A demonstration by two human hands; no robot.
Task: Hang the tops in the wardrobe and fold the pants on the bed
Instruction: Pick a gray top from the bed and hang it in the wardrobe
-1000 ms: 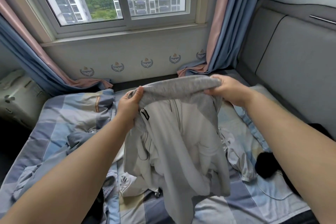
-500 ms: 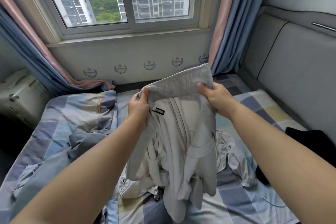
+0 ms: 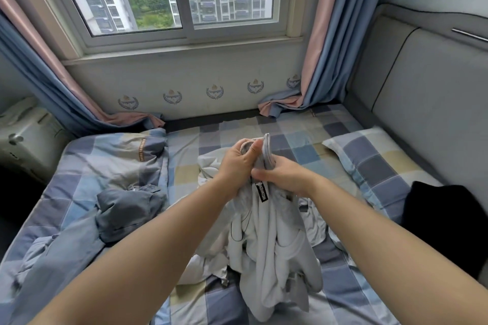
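Bed [image 3: 232, 137] with checked sheet fills the lower frame, running from the window wall toward the camera; padded headboard [image 3: 422, 92] along the right side. Crumpled checked duvet [image 3: 105, 166] on the left half, matching pillow [image 3: 375, 163] at right against the headboard. Black garment [image 3: 443, 221] lies near the right edge, partly on the pillow's near end. Blue-grey garment [image 3: 129, 211] bunched on the duvet, left of the left forearm. Light grey pants [image 3: 266, 243] in the middle: held up by the gathered waistband, long axis roughly vertical, waistband end pointing up and away toward the window, legs hanging down toward the camera and bunching on the sheet. Black label on the fabric just below the hands. Left hand [image 3: 237, 163] grips the bunched waistband, thumb up on top. Right hand [image 3: 282, 175] clenches the same waistband from the right, touching the left hand. Pants hang below both hands, between the forearms.
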